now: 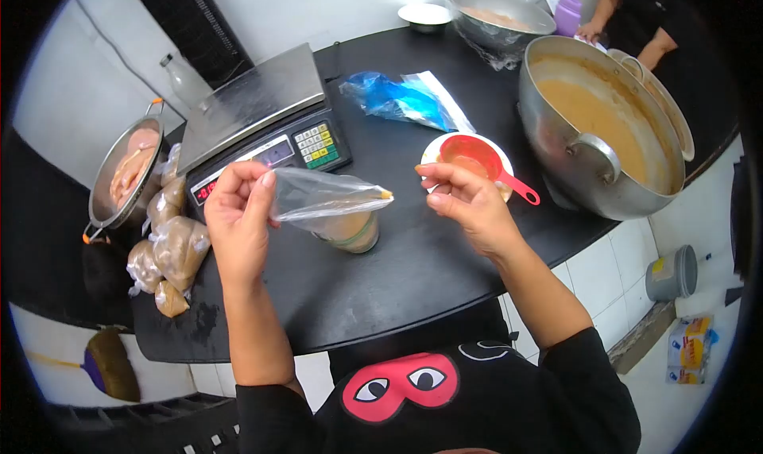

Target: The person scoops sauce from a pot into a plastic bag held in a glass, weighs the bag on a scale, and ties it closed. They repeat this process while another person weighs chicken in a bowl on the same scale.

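Note:
My left hand (246, 204) pinches one edge of a clear plastic bag (322, 193) between thumb and fingers. The bag's mouth is stretched flat over a glass jar (358, 235) on the black table, and its far corner carries a yellowish-brown smear. Some brown content shows through the jar. To the right of that corner, my right hand (469, 208) is raised with thumb and fingers apart, touching nothing. Behind it, a red scoop (477, 152) rests on a white bowl (431, 148).
A digital scale (254, 112) stands left, by several filled bags (179, 251) and a colander (99, 192) of raw meat. At right is a large pot (556, 128) of brown sauce. A blue plastic packet (397, 98) lies behind. Another person's hand (590, 31) is at the far right.

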A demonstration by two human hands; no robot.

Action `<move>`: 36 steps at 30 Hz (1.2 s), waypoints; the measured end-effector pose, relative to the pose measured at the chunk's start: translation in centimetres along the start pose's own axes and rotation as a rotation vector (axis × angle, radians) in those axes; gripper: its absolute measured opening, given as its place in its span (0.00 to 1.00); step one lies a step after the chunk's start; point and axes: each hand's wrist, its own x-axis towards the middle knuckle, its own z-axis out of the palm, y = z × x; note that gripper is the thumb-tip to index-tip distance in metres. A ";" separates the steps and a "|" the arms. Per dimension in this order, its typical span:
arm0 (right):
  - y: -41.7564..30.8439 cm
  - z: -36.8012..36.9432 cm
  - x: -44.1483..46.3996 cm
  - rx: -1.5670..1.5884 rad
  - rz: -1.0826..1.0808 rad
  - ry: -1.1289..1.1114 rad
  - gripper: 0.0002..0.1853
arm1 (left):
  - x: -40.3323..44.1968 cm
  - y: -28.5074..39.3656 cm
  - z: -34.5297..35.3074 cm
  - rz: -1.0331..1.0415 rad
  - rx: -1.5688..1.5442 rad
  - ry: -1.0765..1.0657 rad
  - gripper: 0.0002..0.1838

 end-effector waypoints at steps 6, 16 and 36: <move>-0.5 0.5 -0.3 -0.166 -0.078 0.049 0.21 | -0.2 0.4 -0.5 0.022 0.105 0.042 0.03; 0.6 -1.1 0.1 -0.064 -0.170 0.028 0.21 | -8.6 -3.4 -4.5 -0.079 -0.132 0.230 0.24; -1.6 -2.9 -3.8 -0.135 -0.213 0.089 0.18 | -2.0 -1.3 -2.3 0.232 0.155 0.138 0.17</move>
